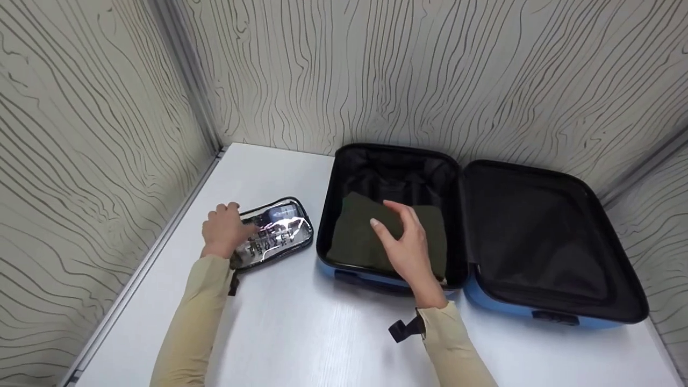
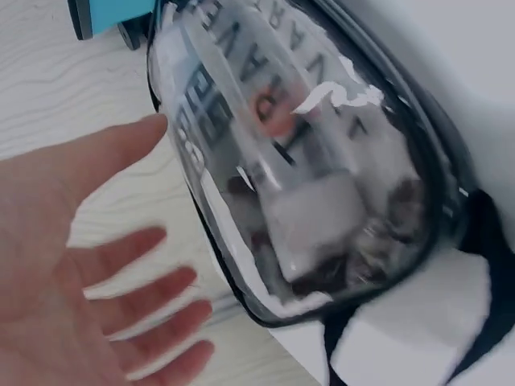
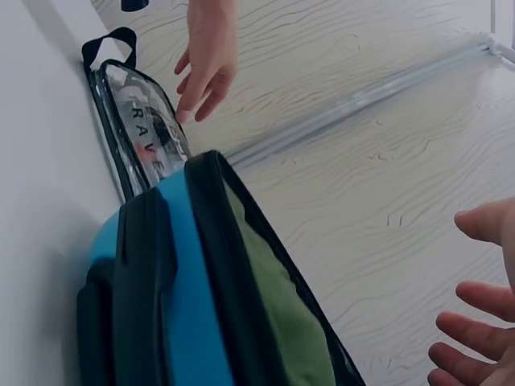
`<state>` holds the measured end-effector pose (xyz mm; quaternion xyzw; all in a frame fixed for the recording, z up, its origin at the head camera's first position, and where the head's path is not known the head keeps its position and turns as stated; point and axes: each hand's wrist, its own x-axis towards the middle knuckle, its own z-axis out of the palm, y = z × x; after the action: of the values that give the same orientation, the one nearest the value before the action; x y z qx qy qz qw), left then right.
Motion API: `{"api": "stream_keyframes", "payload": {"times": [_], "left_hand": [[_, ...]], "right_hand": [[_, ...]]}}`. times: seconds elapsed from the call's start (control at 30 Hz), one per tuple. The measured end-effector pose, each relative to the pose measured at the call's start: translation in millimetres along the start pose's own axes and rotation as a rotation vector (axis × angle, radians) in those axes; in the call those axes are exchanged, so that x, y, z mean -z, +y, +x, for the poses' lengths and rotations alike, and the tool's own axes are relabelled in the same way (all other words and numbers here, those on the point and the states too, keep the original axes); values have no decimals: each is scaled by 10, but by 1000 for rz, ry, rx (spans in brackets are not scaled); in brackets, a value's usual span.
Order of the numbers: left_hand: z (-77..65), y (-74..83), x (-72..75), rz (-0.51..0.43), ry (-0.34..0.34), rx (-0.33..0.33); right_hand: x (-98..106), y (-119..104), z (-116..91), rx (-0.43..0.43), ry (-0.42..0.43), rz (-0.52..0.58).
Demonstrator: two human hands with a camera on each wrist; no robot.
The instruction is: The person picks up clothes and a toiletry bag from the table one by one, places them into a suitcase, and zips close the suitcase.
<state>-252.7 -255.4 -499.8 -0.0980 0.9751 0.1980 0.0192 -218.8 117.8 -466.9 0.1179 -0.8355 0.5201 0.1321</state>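
Note:
A clear zip pouch [image 1: 277,236] with dark piping, printed letters and small items inside lies on the table, left of an open suitcase. Just above the pouch's left end is my left hand [image 1: 226,228]; in the left wrist view its fingers [image 2: 153,322] are spread and apart from the pouch [image 2: 298,161]. My right hand [image 1: 408,244] hovers over the suitcase's left half, thumb and fingers parted, holding nothing. Beneath it, a folded dark green cloth [image 1: 357,236] lies inside that half. The cloth [image 3: 282,305] also shows past the suitcase rim in the right wrist view.
The blue suitcase [image 1: 376,277] stands open on the white table [image 1: 312,333], its black-lined lid half [image 1: 537,231] laid out to the right. Wood-grain patterned walls [image 1: 333,75] enclose the table at the back and sides.

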Motion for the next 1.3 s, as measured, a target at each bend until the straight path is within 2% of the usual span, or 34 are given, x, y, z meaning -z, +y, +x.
{"api": "stream_keyframes", "payload": {"times": [0.1,0.27,0.4,0.63,0.83,1.13,1.3], "left_hand": [[-72,-112,-29,-32,-16,89],[-164,-296,-154,-170,-40,261],[-186,-394,-225,-198,-43,326],[-136,-545,-234,-198,-37,317],[-74,-620,-220,-208,-25,341],[-43,-662,-265,-219,19,348],[-48,-680,-274,-244,8,352]], "right_hand": [[-102,-75,88,12,-33,21],[-288,-182,169,-4,-97,46],[-448,-248,183,-14,-140,46],[-762,-365,100,-29,-253,73],[-995,-462,31,-31,-327,122],[-1281,-608,120,-161,-367,178],[-1394,-651,142,-238,-399,201]]}}
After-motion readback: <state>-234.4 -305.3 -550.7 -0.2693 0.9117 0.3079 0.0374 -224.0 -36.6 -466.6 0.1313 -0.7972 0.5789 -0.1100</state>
